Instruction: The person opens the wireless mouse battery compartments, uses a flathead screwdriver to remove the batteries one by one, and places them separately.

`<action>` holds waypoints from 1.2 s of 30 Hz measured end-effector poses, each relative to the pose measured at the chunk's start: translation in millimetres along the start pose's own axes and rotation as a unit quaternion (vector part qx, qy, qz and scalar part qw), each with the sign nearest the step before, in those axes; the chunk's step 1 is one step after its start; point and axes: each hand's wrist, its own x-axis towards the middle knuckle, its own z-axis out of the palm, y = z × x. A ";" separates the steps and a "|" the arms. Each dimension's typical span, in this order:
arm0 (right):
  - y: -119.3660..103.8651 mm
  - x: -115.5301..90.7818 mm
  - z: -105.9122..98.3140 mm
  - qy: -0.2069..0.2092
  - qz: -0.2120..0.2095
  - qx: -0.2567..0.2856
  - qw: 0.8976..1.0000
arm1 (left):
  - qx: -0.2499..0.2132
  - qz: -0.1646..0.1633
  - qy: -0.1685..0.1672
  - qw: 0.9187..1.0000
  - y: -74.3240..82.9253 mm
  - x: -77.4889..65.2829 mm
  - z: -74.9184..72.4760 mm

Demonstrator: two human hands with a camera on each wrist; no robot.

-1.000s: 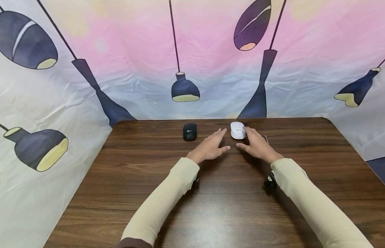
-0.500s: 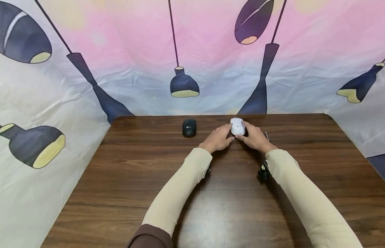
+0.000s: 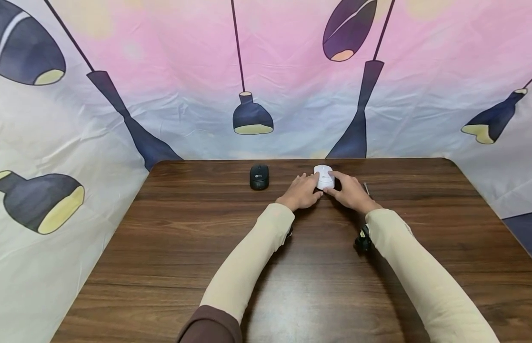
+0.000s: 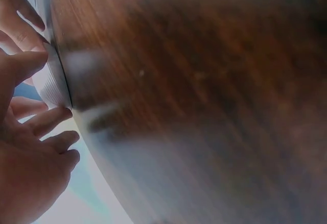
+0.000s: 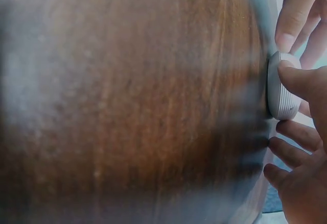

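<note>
A white computer mouse (image 3: 324, 177) lies near the table's back edge, between both hands. My left hand (image 3: 299, 192) holds its left side; in the left wrist view the left thumb (image 4: 31, 63) and index finger are on either side of the mouse (image 4: 53, 83). From the right, my right hand (image 3: 350, 191) grips it with the thumb at the near end and the index finger along the side. The right wrist view shows the right thumb (image 5: 295, 78) against the ribbed mouse (image 5: 282, 94), the other fingers beside it. The hands partly cover its sides.
A black computer mouse (image 3: 259, 177) stands to the left on the brown wooden table (image 3: 184, 228). Just right of the right hand lies a thin, greyish object (image 3: 366, 189), partly hidden. A lamp-patterned cloth (image 3: 197, 109) hangs behind the table's back edge.
My left hand has moved right from a gap beside the white mouse to its left side. The right hand has closed in on it. The black mouse has stayed put.
</note>
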 end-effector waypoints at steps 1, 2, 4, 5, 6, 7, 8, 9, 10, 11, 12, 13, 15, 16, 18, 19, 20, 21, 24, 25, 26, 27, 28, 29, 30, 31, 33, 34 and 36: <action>-0.8 -0.1 0.5 0.000 0.000 0.001 1.000 | 0.004 -0.002 0.000 1.000 -0.5 -0.5 0.0; -1.7 -0.3 1.0 0.001 -0.001 0.001 1.000 | 0.009 -0.003 0.000 1.000 -1.1 -0.8 0.2; -3.3 -0.7 1.7 0.003 -0.005 -0.001 1.000 | 0.013 -0.006 0.000 1.000 -1.9 -2.0 -0.4; -3.9 -0.9 1.9 0.004 -0.006 -0.001 1.000 | 0.012 -0.007 0.000 1.000 -2.1 -2.8 -0.9; -4.5 -1.3 2.0 0.005 -0.008 -0.003 1.000 | 0.012 -0.007 0.001 1.000 -2.3 -3.6 -1.5; -5.1 -1.7 2.0 0.005 -0.009 -0.003 1.000 | 0.012 -0.008 0.001 1.000 -2.5 -4.6 -2.1; -5.7 -2.2 2.0 0.006 -0.011 -0.004 1.000 | 0.013 -0.009 0.003 1.000 -2.9 -5.2 -2.4; -6.3 -2.8 2.0 0.006 -0.013 -0.004 1.000 | 0.014 -0.010 0.004 1.000 -3.3 -6.2 -3.0; -6.9 -3.4 2.1 0.005 -0.015 -0.004 1.000 | 0.017 -0.012 0.005 1.000 -3.8 -7.2 -3.3; -7.5 -4.1 2.3 0.004 -0.016 -0.003 1.000 | 0.021 -0.014 0.006 1.000 -4.5 -8.1 -3.4; -8.1 -4.7 2.5 0.003 -0.018 -0.004 1.000 | 0.027 -0.015 0.008 1.000 -5.4 -8.8 -3.4; -8.7 -5.2 2.7 0.002 -0.020 -0.003 1.000 | 0.033 -0.014 0.010 0.999 -6.3 -9.5 -3.3; -9.7 -6.1 3.2 0.002 -0.024 -0.004 1.000 | 0.047 -0.010 0.017 0.999 -8.2 -10.9 -3.1; -10.0 -6.4 3.4 0.003 -0.025 -0.005 1.000 | 0.050 -0.007 0.021 0.999 -8.9 -11.6 -3.1; -11.2 -7.1 3.7 0.004 -0.029 -0.009 1.000 | 0.050 0.000 0.028 0.998 -10.2 -13.1 -3.3; -11.8 -7.6 3.7 0.003 -0.030 -0.010 1.000 | 0.049 0.003 0.031 0.998 -10.6 -14.2 -3.4; -12.4 -8.1 3.8 0.002 -0.031 -0.013 0.999 | 0.048 0.003 0.032 0.998 -10.9 -15.3 -3.6; -13.1 -8.7 3.9 0.000 -0.032 -0.014 0.999 | 0.044 0.002 0.033 0.999 -10.9 -16.8 -3.9; -14.4 -11.0 4.1 -0.003 -0.036 -0.019 0.999 | 0.040 -0.001 0.036 0.999 -10.5 -20.6 -4.9; -14.6 -11.6 4.2 -0.002 -0.040 -0.021 0.999 | 0.040 -0.002 0.037 0.999 -10.2 -22.0 -5.2; -14.9 -12.2 4.4 -0.001 -0.044 -0.023 0.999 | 0.043 -0.003 0.038 0.998 -10.0 -23.2 -5.7; -15.2 -12.9 4.5 0.000 -0.049 -0.024 0.999 | 0.044 -0.002 0.040 0.998 -9.9 -24.5 -5.9; -15.4 -13.4 4.9 0.001 -0.055 -0.024 0.998 | 0.046 -0.002 0.041 0.998 -10.0 -25.6 -6.1; -15.8 -14.1 5.1 0.002 -0.060 -0.024 0.998 | 0.051 0.000 0.043 0.998 -10.3 -26.7 -6.2; -16.4 -14.8 5.3 0.001 -0.063 -0.024 0.998 | 0.058 0.001 0.045 0.997 -10.6 -27.9 -6.1; -17.0 -15.7 5.5 0.000 -0.066 -0.024 0.998 | 0.065 0.002 0.046 0.997 -10.9 -29.2 -6.0; -17.9 -17.7 6.6 -0.002 -0.070 -0.024 0.997 | 0.085 0.002 0.046 0.995 -11.2 -31.9 -5.8; -18.2 -18.7 7.2 -0.002 -0.071 -0.024 0.997 | 0.095 0.003 0.046 0.994 -11.3 -33.3 -5.9; -19.5 -21.2 7.9 -0.003 -0.070 -0.026 0.997 | 0.115 0.004 0.043 0.992 -11.4 -36.1 -5.8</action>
